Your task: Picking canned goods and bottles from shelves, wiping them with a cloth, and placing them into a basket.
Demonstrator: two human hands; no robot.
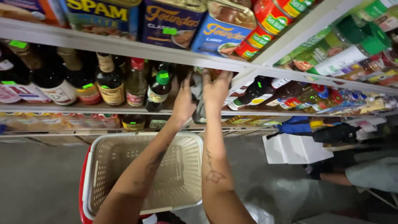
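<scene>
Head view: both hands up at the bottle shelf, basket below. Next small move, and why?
Probably draw the dark bottle back off the shelf. The left hand and right hand flank it, neighbouring bottles stand close, and the cream basket sits open beneath. Whether the grip has fully closed cannot be told.

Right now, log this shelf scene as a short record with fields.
place: shop aisle, shelves of bottles and tins
left hand: raised to the middle shelf, on a dark bottle
right hand: raised beside it, fingers spread against the same bottle
grip: cannot tell whether either hand has closed on it
below the arms: cream basket with a red edge, nothing seen in it
nearby: dark sauce bottles to the left; tins on the top shelf
other person: crouched at the right
</scene>
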